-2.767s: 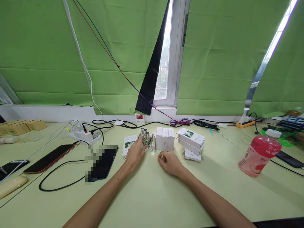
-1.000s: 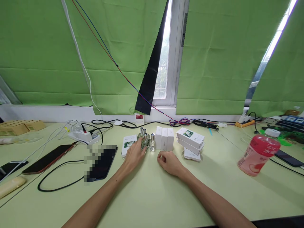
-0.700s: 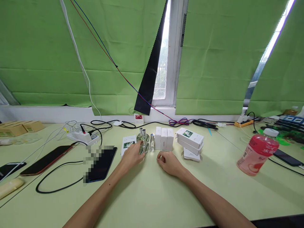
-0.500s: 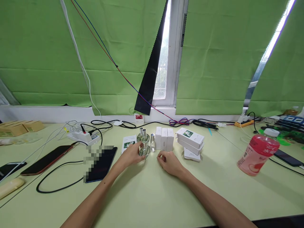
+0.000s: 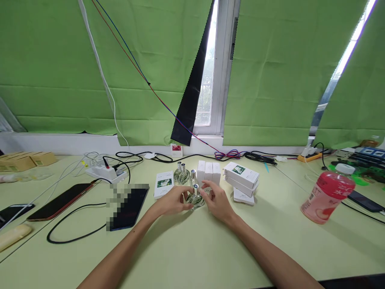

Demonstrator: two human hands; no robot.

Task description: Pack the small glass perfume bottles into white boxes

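Note:
My left hand (image 5: pixel 174 200) grips a small round glass perfume bottle (image 5: pixel 195 201) with a silver cap by its left side, just above or on the table. My right hand (image 5: pixel 219 202) is at the bottle's right side, thumb and forefinger apart; whether the thumb touches the glass I cannot tell. Right behind stands a slim clear bottle (image 5: pixel 193 178) with a silver cap. A pair of round perfume bottles (image 5: pixel 182 176) stands farther back left. Several upright white boxes (image 5: pixel 208 173) are behind my right hand. A flat white box (image 5: pixel 164 184) with a green picture lies behind my left hand.
Stacked white boxes (image 5: pixel 241 176) lie right of my right hand. A pink drink bottle (image 5: pixel 327 194) stands farther right. Phones (image 5: pixel 61 201), a dark tablet-like device (image 5: pixel 132 206), a power strip (image 5: pixel 105 173) and loose cables fill the left. Cables run along the wall.
My left hand has drawn one round perfume bottle forward and right, away from the pair behind. My right hand has opened from a loose curl and lifted its forefinger near the bottle.

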